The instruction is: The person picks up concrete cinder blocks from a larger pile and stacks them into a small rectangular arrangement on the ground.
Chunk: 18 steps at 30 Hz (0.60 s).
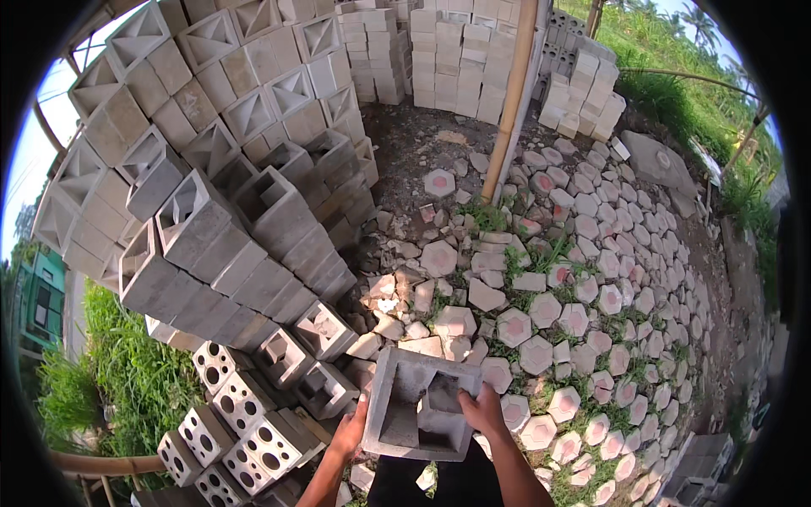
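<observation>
Between my two hands is a square grey concrete vent block (pixel 394 365), its recessed, divided face turned up toward me. My left hand (pixel 351 429) grips its left side, fingers mostly hidden beneath and behind the edge. On the opposite side my right hand (pixel 483 407) is closed round the rim, thumb over the edge. The block is held up in front of my legs, above the paved ground. Just left of it sit similar hollow blocks (pixel 325 387), and further left are pale blocks with round holes (pixel 270 452).
Tall stacks of grey hollow blocks (pixel 245 262) and pale patterned blocks (pixel 245 118) rise at the left. A bamboo pole (pixel 510 101) stands upright ahead. Hexagonal pavers (pixel 536 355) with grass between them cover the right side; broken rubble (pixel 387 325) lies near the stacks.
</observation>
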Each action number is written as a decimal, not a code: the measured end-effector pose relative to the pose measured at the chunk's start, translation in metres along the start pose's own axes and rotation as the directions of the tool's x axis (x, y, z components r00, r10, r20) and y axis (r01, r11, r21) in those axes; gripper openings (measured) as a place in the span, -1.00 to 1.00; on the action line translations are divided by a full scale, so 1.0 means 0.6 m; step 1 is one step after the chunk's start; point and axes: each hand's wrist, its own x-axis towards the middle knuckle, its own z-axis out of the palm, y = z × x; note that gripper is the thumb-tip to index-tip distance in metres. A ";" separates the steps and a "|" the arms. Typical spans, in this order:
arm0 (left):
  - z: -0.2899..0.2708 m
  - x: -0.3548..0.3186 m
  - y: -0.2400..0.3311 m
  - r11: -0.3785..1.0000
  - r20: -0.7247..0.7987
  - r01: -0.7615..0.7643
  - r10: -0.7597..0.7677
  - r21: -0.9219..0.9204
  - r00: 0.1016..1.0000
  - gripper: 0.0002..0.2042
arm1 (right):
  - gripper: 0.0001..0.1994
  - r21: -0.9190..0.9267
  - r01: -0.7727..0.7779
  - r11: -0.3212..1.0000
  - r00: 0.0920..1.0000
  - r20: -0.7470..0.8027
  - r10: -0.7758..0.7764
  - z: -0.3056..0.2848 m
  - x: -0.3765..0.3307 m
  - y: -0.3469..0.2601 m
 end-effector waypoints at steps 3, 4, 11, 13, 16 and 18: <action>0.028 -0.063 0.018 0.995 0.248 -0.061 0.041 0.073 0.968 -0.13 | -0.66 0.028 -0.104 0.994 0.972 -0.209 0.108 -0.089 -0.111 -0.029; 0.055 -0.088 0.035 0.981 0.272 -0.171 0.142 0.087 0.952 -0.14 | -0.66 0.048 -0.120 0.992 0.951 -0.281 0.129 -0.135 -0.130 -0.037; 0.233 -0.209 0.142 0.904 0.726 0.122 0.242 -0.411 0.644 -0.31 | -0.24 0.894 -0.239 0.380 0.820 -0.024 0.572 -0.389 -0.308 0.006; 0.339 -0.204 0.147 0.857 0.780 0.180 0.327 -0.483 0.533 -0.35 | -0.20 0.972 -0.213 0.096 0.870 0.144 0.472 -0.389 -0.343 0.012; 0.495 -0.259 0.189 0.883 0.865 0.203 0.327 -0.423 0.381 -0.37 | -0.29 0.999 0.034 0.018 0.876 -0.038 0.480 -0.423 -0.351 0.215; 0.571 -0.224 0.184 0.907 0.888 0.194 0.288 -0.373 0.359 -0.38 | -0.33 0.999 0.035 0.001 0.888 -0.031 0.458 -0.473 -0.365 0.227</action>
